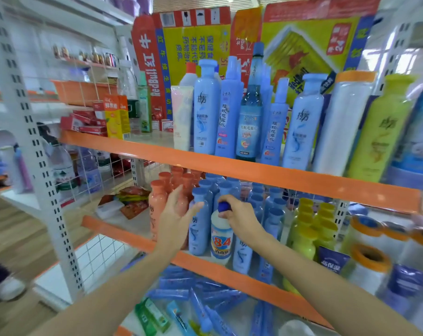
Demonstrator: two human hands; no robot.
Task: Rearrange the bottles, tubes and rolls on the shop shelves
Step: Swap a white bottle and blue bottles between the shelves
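A white "84" bottle (221, 235) with a dark blue cap stands at the front of the middle shelf among several blue bottles (199, 224). My right hand (239, 218) grips that bottle by its cap. My left hand (175, 218) is open, fingers spread, reaching between the orange bottles (158, 202) and the blue ones; whether it touches them I cannot tell. On the top shelf stand tall blue bottles (206, 107), a white tube (181, 117), a clear roll (340, 122) and a yellow-green bottle (385, 124).
Yellow bottles (307, 229) and orange-capped rolls (369, 258) fill the middle shelf's right side. Blue tubes (193, 292) lie loose on the bottom shelf. Orange shelf edges (229, 166) run across. A white upright post (33, 141) stands left; snack packets (132, 202) lie behind it.
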